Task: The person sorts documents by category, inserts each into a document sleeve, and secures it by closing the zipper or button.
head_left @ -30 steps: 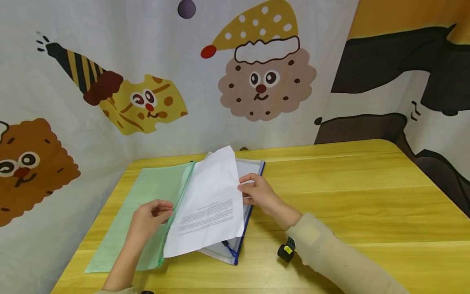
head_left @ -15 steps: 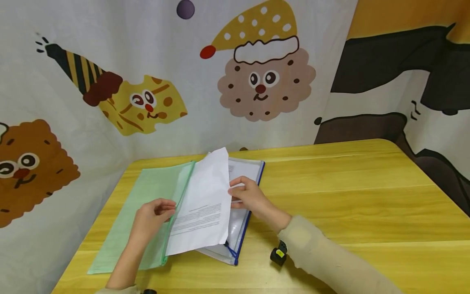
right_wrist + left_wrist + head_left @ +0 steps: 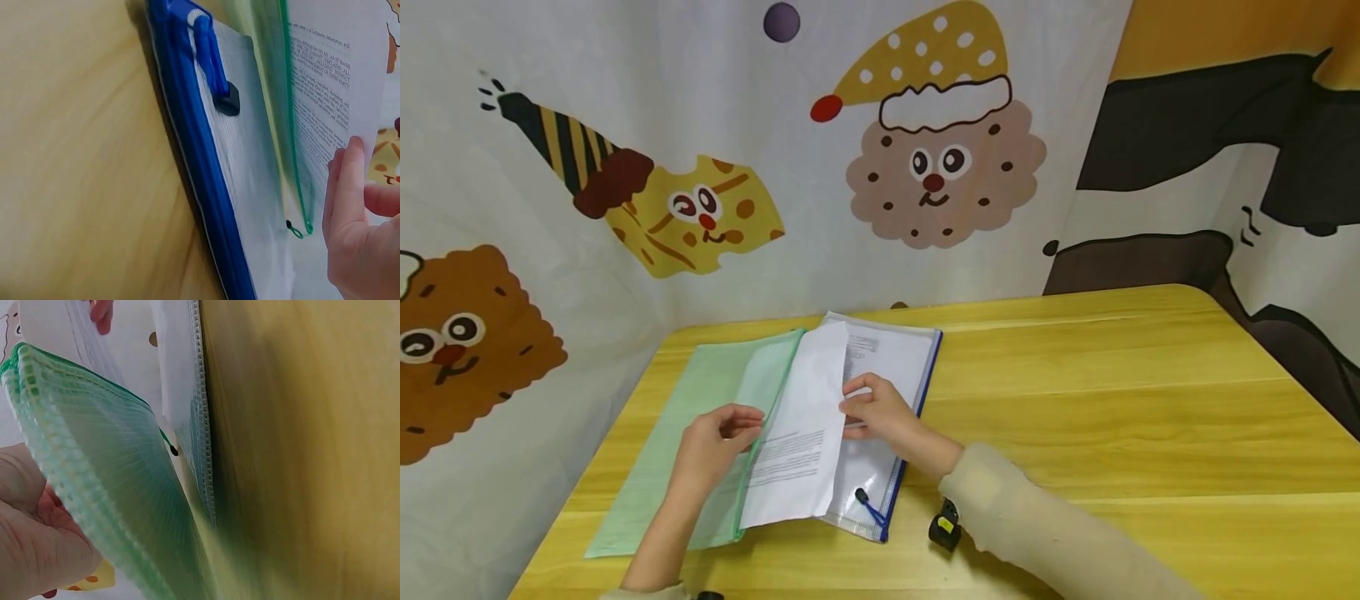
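A green mesh zip pouch lies at the left of the table, its right edge raised. My left hand pinches that edge; in the left wrist view its thumb and fingers show behind the green mesh. Part of a printed white sheet is inside the pouch, faintly visible through the green. The right hand holds the sheet's right edge, with fingers on one face and the thumb on the other. Under the sheet lies a clear zip pouch with a blue zipper, partly covered.
A blue cord pull with a black end hangs at the clear pouch's near corner. Yellow wood-grain table extends to the right. Behind it hangs a white cloth with cartoon prints.
My right hand has moved left with the sheet, and more of the sheet is within the green pouch. More of the clear pouch shows. The left hand stays at the green edge.
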`<state>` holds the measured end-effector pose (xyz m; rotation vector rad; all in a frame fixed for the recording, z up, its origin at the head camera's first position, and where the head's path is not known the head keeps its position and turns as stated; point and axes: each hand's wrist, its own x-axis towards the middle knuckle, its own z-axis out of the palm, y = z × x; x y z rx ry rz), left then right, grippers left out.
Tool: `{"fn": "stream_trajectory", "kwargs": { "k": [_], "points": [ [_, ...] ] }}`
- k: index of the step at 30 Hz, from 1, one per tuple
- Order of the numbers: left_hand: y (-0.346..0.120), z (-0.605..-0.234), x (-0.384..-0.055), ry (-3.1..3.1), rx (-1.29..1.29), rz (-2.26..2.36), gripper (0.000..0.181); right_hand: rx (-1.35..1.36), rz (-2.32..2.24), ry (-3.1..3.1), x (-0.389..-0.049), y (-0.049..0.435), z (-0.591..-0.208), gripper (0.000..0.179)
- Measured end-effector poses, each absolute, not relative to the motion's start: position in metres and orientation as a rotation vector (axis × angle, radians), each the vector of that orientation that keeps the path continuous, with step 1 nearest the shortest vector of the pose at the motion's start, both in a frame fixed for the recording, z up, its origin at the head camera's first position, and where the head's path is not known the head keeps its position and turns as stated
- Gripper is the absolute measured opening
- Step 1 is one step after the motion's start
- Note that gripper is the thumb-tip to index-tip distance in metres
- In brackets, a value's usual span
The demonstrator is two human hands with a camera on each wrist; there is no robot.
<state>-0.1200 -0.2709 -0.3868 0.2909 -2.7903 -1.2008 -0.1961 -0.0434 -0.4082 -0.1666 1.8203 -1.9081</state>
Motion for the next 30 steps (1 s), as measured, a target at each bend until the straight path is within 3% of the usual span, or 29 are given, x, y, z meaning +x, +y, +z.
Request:
{"fn": "stream_trajectory", "kwargs": {
  "k": [30],
  "points": [
    [-0.267, -0.38, -0.118, -2.744, 0.234, -1.231, 0.018, -0.173, -1.903, 1.817, -0.191, -0.115, -0.407, 0.021]
  ]
}}
